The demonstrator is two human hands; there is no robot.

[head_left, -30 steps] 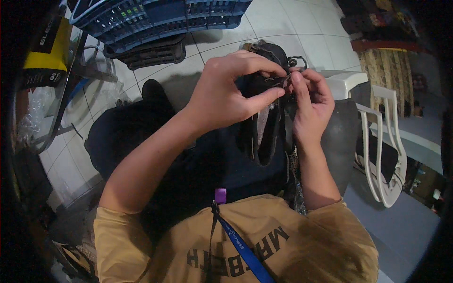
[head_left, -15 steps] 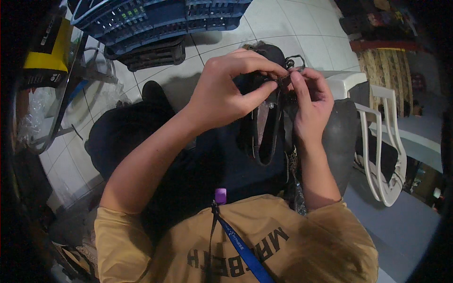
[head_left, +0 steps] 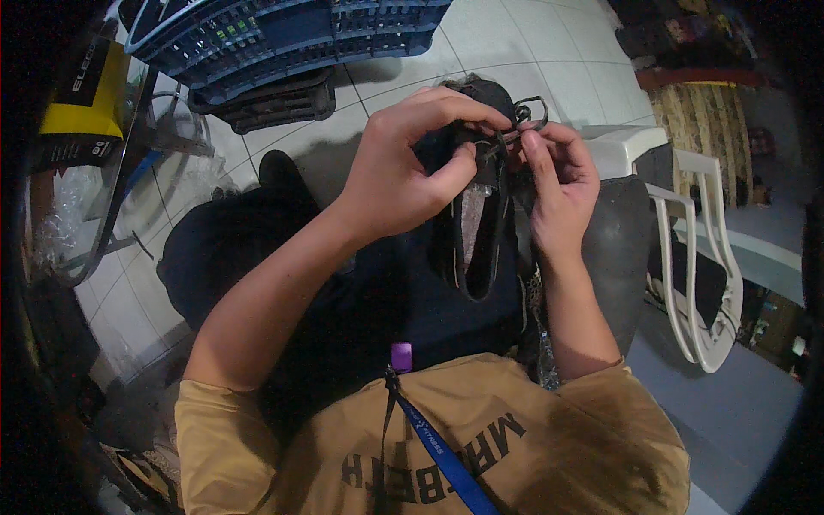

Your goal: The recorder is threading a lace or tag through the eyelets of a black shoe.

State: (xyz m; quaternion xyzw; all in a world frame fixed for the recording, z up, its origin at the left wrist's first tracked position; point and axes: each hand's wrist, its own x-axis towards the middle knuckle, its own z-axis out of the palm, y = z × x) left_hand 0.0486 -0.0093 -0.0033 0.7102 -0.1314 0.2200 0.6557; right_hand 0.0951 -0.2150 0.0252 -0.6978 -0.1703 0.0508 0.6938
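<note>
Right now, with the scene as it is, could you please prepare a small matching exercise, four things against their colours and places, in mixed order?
Column one:
1. Shoe
2. Basket
3. Plastic chair
4. Lanyard

Column two:
A. White, at the right of the view
B. Blue, over the tan shirt
C. Dark, with the left hand and right hand at it
D. Blue, at the top of the view

Right pairs: 1-C, 2-D, 3-A, 4-B.
</note>
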